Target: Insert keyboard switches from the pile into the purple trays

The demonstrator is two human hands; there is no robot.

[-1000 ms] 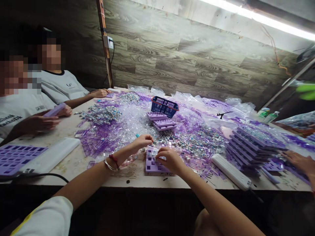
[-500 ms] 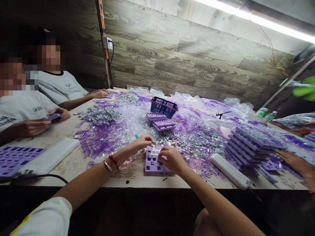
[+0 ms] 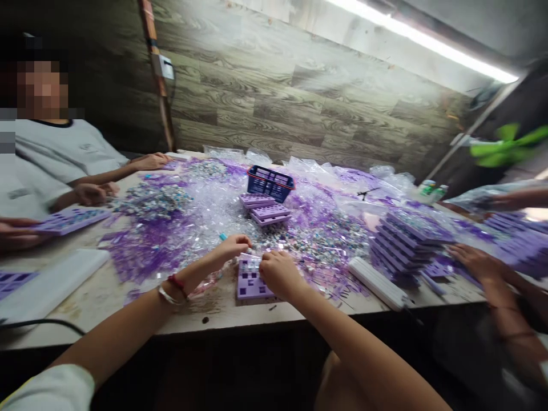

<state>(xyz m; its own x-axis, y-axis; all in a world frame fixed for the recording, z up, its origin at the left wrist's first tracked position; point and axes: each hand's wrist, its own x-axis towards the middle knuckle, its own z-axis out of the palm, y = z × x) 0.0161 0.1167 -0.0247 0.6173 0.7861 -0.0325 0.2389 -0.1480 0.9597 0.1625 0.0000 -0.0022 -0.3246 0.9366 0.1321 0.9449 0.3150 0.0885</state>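
A purple tray with square openings lies flat near the table's front edge, clear pieces along its far rows. My right hand rests over its right side, fingers bent together; what they hold, if anything, is hidden. Just beyond the tray's far left corner is my left hand, its fingers curled and closed near a heap of small white and blue pieces. Anything between those fingertips is too small to make out. A small turquoise object shows beside my left hand.
A dark blue basket stands behind stacked purple trays. To the right are a white bar-shaped case and a tall tray stack. Another person's hand is beside that stack. People sit at left, one holding a tray.
The view has turned, shifting the scene left. My right hand's fingers have moved slightly over the tray. At left, a person's tray is now lowered and tilted into view, one hand apart from it.
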